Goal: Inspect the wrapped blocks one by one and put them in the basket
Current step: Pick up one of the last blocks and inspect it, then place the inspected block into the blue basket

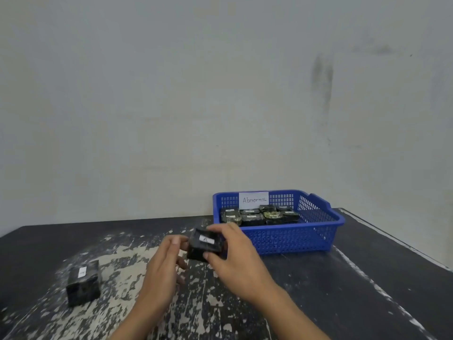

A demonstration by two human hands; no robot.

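A black wrapped block [204, 244] with a small white label on top is held above the table between both hands. My right hand [235, 256] grips its right side, fingers over the top edge and thumb underneath. My left hand [166, 263] touches its left edge with thumb and fingertip. Another black wrapped block [83, 282] with a white label lies on the table at the left. The blue plastic basket [294, 239] stands behind my right hand and holds several wrapped blocks [257, 215].
A white card reading "Abnormal" [253, 200] leans on the basket's back wall. The dark table [343, 290] has worn, flaking pale patches on its left half. A plain wall rises behind; the table's right edge runs diagonally at far right.
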